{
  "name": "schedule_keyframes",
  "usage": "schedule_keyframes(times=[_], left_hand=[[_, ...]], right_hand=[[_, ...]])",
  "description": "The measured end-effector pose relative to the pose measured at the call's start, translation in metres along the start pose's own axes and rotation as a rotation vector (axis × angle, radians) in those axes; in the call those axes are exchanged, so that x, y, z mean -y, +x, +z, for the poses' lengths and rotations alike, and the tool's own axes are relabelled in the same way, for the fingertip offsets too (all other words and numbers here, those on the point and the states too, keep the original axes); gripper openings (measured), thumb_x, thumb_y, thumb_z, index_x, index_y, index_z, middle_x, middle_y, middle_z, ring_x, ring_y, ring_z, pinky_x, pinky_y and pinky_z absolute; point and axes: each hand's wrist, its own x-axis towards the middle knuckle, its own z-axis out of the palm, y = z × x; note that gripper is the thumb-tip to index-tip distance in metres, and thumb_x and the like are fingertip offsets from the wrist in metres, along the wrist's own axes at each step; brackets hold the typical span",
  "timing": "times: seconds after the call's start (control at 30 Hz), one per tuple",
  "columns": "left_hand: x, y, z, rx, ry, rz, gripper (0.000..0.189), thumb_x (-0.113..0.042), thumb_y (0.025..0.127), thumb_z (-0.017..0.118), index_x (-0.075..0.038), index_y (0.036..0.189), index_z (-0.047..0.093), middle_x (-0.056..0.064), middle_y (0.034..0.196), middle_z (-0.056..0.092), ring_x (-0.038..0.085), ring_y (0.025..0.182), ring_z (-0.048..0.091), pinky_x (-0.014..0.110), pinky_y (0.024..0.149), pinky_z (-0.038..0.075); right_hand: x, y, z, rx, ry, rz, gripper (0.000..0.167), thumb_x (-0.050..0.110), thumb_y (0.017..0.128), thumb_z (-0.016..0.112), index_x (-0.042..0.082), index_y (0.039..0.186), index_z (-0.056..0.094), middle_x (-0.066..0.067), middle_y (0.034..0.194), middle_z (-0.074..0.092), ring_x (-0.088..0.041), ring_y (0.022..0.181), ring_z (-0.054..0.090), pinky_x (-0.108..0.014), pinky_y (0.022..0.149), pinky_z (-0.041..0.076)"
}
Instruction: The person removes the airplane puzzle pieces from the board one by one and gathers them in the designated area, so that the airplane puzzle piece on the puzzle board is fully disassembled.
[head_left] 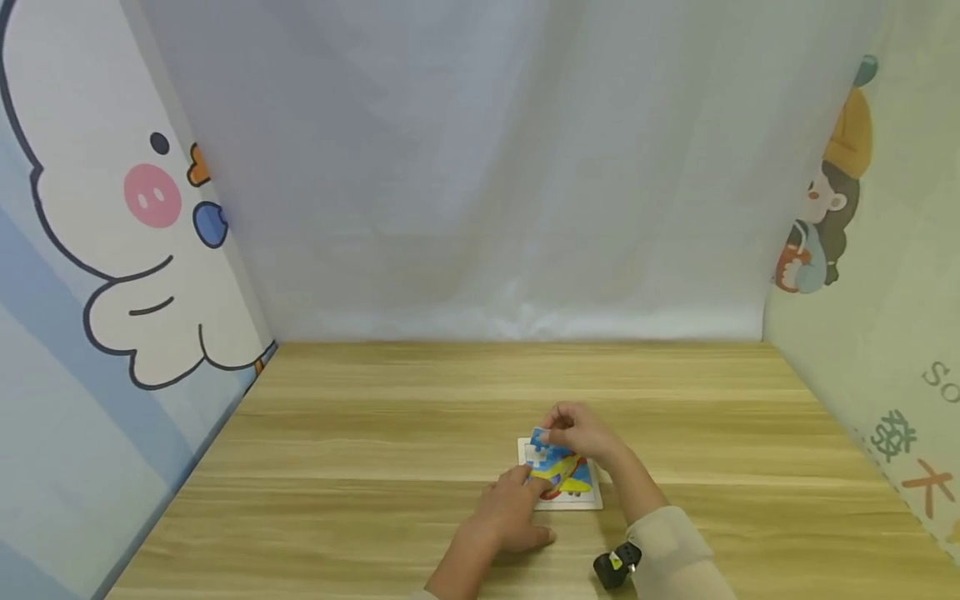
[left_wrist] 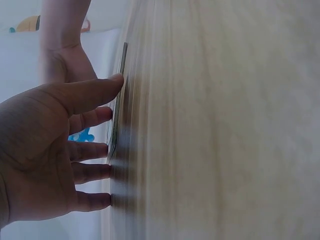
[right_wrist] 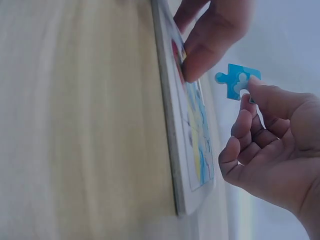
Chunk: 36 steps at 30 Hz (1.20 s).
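A jigsaw puzzle board [head_left: 597, 500] with a white rim and a yellow, red and blue picture lies flat on the table. Above its far left corner, my right hand [head_left: 588, 435] pinches a blue jigsaw piece [right_wrist: 233, 81] between thumb and fingers. In the right wrist view the piece, with a white shape printed on it, is held apart from the board. My left hand [head_left: 512, 512] rests at the board's near left side, fingers extended. Some fingertips touch the board and partly cover the picture; in the left wrist view the thumb lies at its edge.
The wood-grain table [head_left: 360, 467] stretches around the board. A white curtain [head_left: 480, 183] hangs behind it, with printed cartoon panels [head_left: 112, 217] at the sides. A small black device [head_left: 617, 565] sits at my right sleeve [head_left: 675, 550].
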Motion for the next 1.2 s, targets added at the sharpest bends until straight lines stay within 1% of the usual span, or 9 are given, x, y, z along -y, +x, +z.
schedule_keyframes(times=[0.1,0.33,0.43,0.57,0.67,0.73,0.93,1.07,1.2], left_hand=[[0.0,-0.001,-0.001,-0.004,-0.004,0.0,0.058,-0.035,0.075,0.076,-0.015,0.125,0.057,0.014,0.136,0.041,0.033,0.127,0.035,0.055,0.096,0.034],[-0.001,-0.003,-0.001,-0.014,-0.016,0.003,0.058,-0.035,0.074,0.076,-0.015,0.125,0.058,0.015,0.135,0.042,0.034,0.125,0.037,0.055,0.096,0.034],[0.0,-0.004,0.0,-0.011,-0.047,0.002,0.057,-0.035,0.074,0.076,-0.015,0.125,0.058,0.015,0.136,0.041,0.034,0.126,0.036,0.056,0.097,0.032],[-0.001,-0.004,0.0,-0.031,-0.07,0.012,0.055,-0.036,0.076,0.074,-0.016,0.125,0.058,0.015,0.138,0.039,0.034,0.128,0.033,0.057,0.098,0.03],[-0.004,-0.003,0.0,-0.055,-0.045,0.046,0.052,-0.036,0.078,0.074,-0.015,0.123,0.059,0.015,0.138,0.04,0.033,0.127,0.034,0.056,0.097,0.033],[-0.007,-0.001,0.0,-0.068,-0.004,0.071,0.052,-0.037,0.078,0.073,-0.014,0.123,0.06,0.014,0.137,0.041,0.032,0.127,0.035,0.052,0.096,0.035],[-0.017,0.005,0.002,-0.073,0.08,0.119,0.054,-0.04,0.079,0.071,-0.014,0.124,0.058,0.009,0.135,0.042,0.027,0.126,0.036,0.045,0.096,0.038],[-0.022,0.009,0.004,-0.049,0.1,0.117,0.058,-0.043,0.08,0.069,-0.015,0.129,0.054,0.006,0.138,0.04,0.027,0.128,0.034,0.047,0.097,0.036],[-0.022,0.01,0.011,0.022,0.155,0.082,0.066,-0.047,0.078,0.07,-0.017,0.133,0.049,0.005,0.142,0.038,0.03,0.13,0.033,0.049,0.097,0.035]], right_hand=[[-0.002,0.001,0.0,0.015,0.011,-0.007,0.01,0.006,0.085,0.064,-0.001,0.091,0.059,-0.008,0.082,0.056,-0.02,0.074,0.051,-0.031,0.065,0.046],[-0.004,-0.002,0.001,0.026,0.03,-0.089,0.009,0.009,0.085,0.066,0.003,0.088,0.06,-0.005,0.079,0.057,-0.017,0.072,0.052,-0.028,0.063,0.045],[-0.003,-0.004,0.0,0.012,0.028,-0.065,0.009,0.007,0.085,0.064,0.001,0.09,0.06,-0.006,0.081,0.057,-0.019,0.072,0.052,-0.029,0.062,0.045],[-0.002,-0.006,-0.004,-0.023,0.024,-0.018,0.012,0.004,0.086,0.064,-0.004,0.093,0.059,-0.009,0.082,0.057,-0.02,0.072,0.052,-0.032,0.061,0.046],[-0.001,-0.01,-0.009,-0.042,0.009,-0.007,0.013,0.004,0.085,0.065,-0.004,0.094,0.059,-0.009,0.082,0.058,-0.021,0.072,0.053,-0.034,0.063,0.047],[-0.001,-0.012,-0.013,-0.054,0.004,0.0,0.014,0.006,0.085,0.065,-0.003,0.094,0.059,-0.008,0.083,0.058,-0.021,0.074,0.054,-0.035,0.066,0.047],[-0.005,-0.016,-0.027,-0.076,-0.011,-0.004,0.015,0.007,0.086,0.064,-0.004,0.095,0.059,-0.008,0.085,0.059,-0.024,0.079,0.056,-0.034,0.071,0.046],[-0.01,-0.016,-0.036,-0.098,-0.018,-0.015,0.013,0.005,0.086,0.064,-0.004,0.094,0.059,-0.009,0.084,0.059,-0.021,0.079,0.054,-0.032,0.07,0.046],[-0.014,-0.02,-0.039,-0.113,-0.013,-0.006,0.011,0.004,0.087,0.062,-0.004,0.094,0.058,-0.008,0.084,0.058,-0.023,0.079,0.053,-0.034,0.07,0.045]])
